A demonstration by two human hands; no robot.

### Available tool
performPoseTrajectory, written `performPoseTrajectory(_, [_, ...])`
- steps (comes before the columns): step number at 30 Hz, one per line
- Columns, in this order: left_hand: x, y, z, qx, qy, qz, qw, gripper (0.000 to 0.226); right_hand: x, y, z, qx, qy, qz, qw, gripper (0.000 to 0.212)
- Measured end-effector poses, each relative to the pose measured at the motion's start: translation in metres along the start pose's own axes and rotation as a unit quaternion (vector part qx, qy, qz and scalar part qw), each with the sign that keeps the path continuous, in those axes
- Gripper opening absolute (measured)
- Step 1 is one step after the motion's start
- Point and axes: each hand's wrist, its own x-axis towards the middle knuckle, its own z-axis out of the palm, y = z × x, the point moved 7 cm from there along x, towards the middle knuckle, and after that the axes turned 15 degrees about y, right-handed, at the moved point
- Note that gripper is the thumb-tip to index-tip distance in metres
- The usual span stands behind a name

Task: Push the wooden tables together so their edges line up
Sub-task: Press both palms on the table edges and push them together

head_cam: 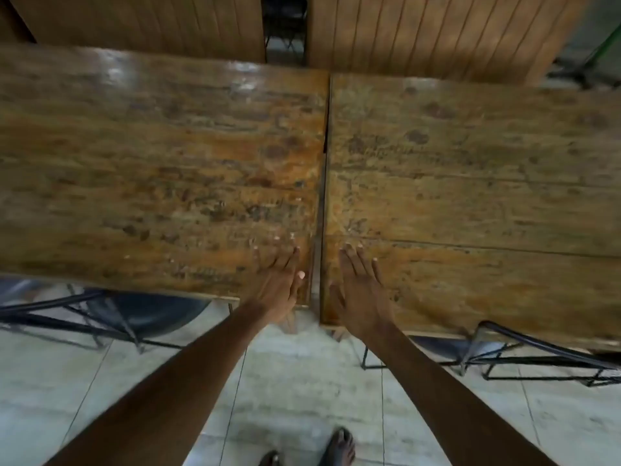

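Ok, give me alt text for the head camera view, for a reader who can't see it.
A person's left hand and right hand lie flat on two worn wooden tables, the left table and the right table, either side of a narrow seam. The near edges are not flush: the right table sits closer to the person. Bare feet show on the tiled floor.

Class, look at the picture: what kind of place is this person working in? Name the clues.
Probably a classroom or canteen: worn wooden tables set in rows, a second pair of tables beyond, metal-framed seats tucked beneath, and a tiled floor.
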Motion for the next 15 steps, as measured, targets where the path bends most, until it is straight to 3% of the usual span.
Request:
performPoseTrajectory(3, [-0.005,-0.003,0.023,-0.004,0.004,-0.007,1.000,0.072,-0.013,0.003,0.026,-0.009,-0.006,-0.019,1.000,0.058])
performPoseTrajectory(8, [-0.012,0.001,0.035,-0.015,0.060,-0.003,0.998,0.063,-0.030,0.014,0.058,-0.032,-0.004,-0.028,0.999,0.057])
performPoseTrajectory(15, [-0.008,0.002,0.039,-0.025,0.072,0.005,0.997,0.058,-0.023,0.016,0.069,-0.056,0.000,-0.027,0.998,0.058])
